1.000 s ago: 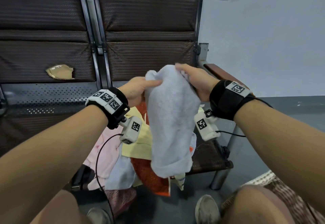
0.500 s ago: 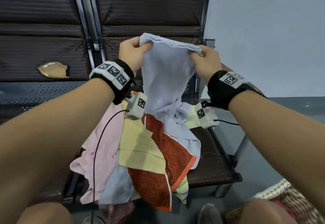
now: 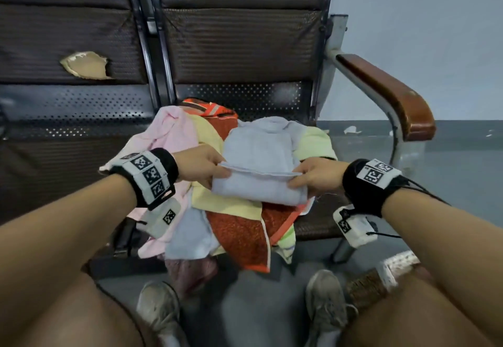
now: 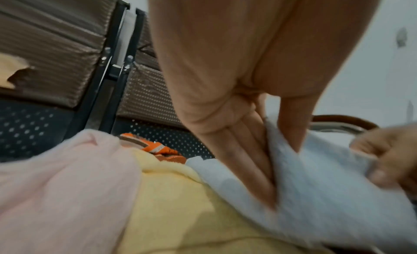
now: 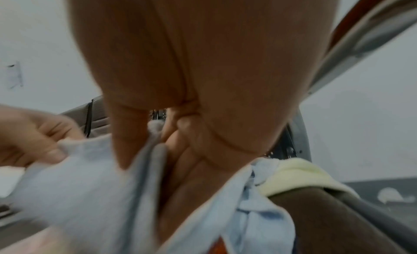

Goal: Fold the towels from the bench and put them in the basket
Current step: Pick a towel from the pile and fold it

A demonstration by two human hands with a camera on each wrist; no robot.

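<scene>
Left hand [image 3: 200, 168] pinches the left end of the pale blue towel [image 3: 258, 172], thumb on top, fingers beneath. The towel lies doubled atop the pile on the bench seat [image 3: 321, 227]. Right hand [image 3: 313, 177] pinches the opposite end likewise. Advised: keep the hems aligned and both corners taut before creasing. Fabric is soft, limp terry with a stitched hem; the seat is perforated metal.

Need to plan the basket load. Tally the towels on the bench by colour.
Light blue towels: 2
Pink towel: 1
Yellow towel: 1
Pale green towel: 1
Orange-red towel: 1
Total: 6 in view; overlaps may hide more.
</scene>
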